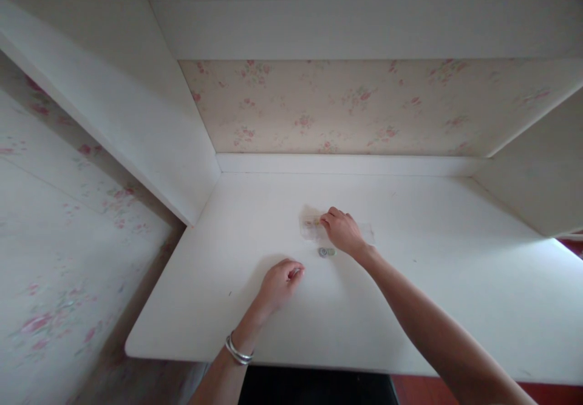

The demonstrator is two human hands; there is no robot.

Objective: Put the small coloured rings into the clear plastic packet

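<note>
A clear, flat plastic box [311, 230] lies on the white desk, partly covered by my right hand [341, 229]. Small reddish-brown bits show at its left part, too small to name. The fingertips of my right hand are pinched together at the box; what they hold, if anything, is hidden. Just in front of the box are two small round, coin-like pieces [323, 252], one greyish and one greenish. My left hand [279, 285] rests nearer the desk's front edge with curled fingers, and a small whitish, shiny piece [296, 271] shows between thumb and forefinger.
The white desk [432, 308] is bounded by a white left side panel [173, 132], a right panel [537, 174] and a low back rail [355, 164]. An overhead shelf [341, 28] spans the top. A black surface [319, 387] shows below the front edge.
</note>
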